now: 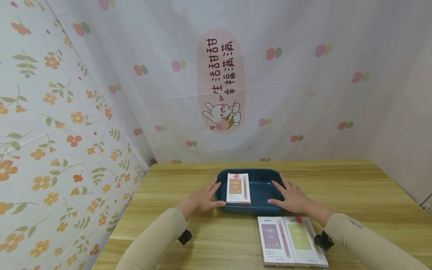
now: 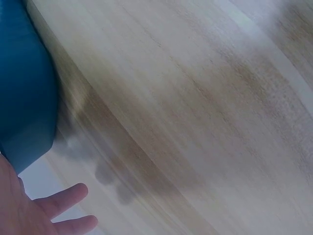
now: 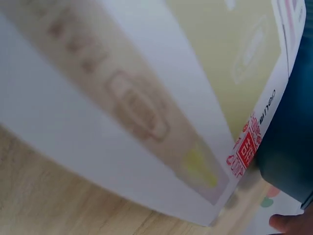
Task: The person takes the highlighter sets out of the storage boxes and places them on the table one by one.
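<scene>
A dark blue rectangular basin with rounded corners stands on the table. Inside its left half lies a white box with an orange-brown panel, marked 12. At the basin's left end my left hand rests with fingers spread along the rim; in the left wrist view, two of its fingers stick out straight beside the blue wall. Over the right end reaches my right hand, its fingers spread and some tips above the basin's inside. Below the right forearm lie a purple-panelled box and a green-panelled box, side by side.
The wood-grain table runs back to a white curtain printed with fruit and writing. A flower-patterned curtain hangs at the left. Both boxes outside the basin lie close to its front right side.
</scene>
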`<state>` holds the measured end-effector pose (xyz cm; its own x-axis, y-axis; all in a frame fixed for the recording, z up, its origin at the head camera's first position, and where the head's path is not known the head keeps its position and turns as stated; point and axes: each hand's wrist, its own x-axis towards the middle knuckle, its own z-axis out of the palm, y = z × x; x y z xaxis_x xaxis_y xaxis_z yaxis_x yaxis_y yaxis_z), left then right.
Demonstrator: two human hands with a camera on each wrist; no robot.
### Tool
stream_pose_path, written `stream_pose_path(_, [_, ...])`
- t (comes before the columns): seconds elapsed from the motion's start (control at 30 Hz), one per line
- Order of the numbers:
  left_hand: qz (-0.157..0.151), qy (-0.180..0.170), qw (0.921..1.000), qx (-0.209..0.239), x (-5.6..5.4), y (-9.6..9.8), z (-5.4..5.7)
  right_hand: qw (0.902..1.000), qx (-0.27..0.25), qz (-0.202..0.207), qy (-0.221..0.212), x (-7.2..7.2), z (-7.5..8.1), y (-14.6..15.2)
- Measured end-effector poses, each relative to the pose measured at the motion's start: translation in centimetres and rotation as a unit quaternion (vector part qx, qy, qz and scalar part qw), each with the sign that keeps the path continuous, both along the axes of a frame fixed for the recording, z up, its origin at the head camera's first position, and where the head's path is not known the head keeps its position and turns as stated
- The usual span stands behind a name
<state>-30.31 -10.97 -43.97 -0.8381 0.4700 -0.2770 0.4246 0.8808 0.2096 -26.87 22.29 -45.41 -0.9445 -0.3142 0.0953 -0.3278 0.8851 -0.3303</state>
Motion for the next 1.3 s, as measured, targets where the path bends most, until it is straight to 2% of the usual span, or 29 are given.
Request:
stream_pose_path(0.3, [-0.006, -0.003, 1.0, 0.005, 0.1, 0.0, 0.1, 0.9997, 0.003, -0.026, -0.004, 0.2, -0.5, 0.0])
stream_pose_path(0.63, [-0.006, -0.004, 0.9999, 0.009, -0.1, -0.2, 0.2, 0.9979, -0.021, -0.052, -0.032, 0.2, 0.1, -0.5])
stream_pose_path(0.9, [-0.008, 0.001, 0.9999, -0.012, -0.1, 0.0, 0.2, 0.9961, -0.02, -0.062, -0.06, 0.3, 0.4, -0.8])
stream_pose_path(1.13, [-0.002, 0.003, 0.9999, -0.01, 0.0, 0.1, 0.5, 0.9948, -0.058, -0.04, -0.074, -0.3, 0.4, -0.5])
stream_pose_path(1.3, [-0.002, 0.002, 1.0, -0.008, 0.2, 0.1, 0.4, 0.9985, -0.037, -0.006, -0.041, -0.1, 0.1, 0.2])
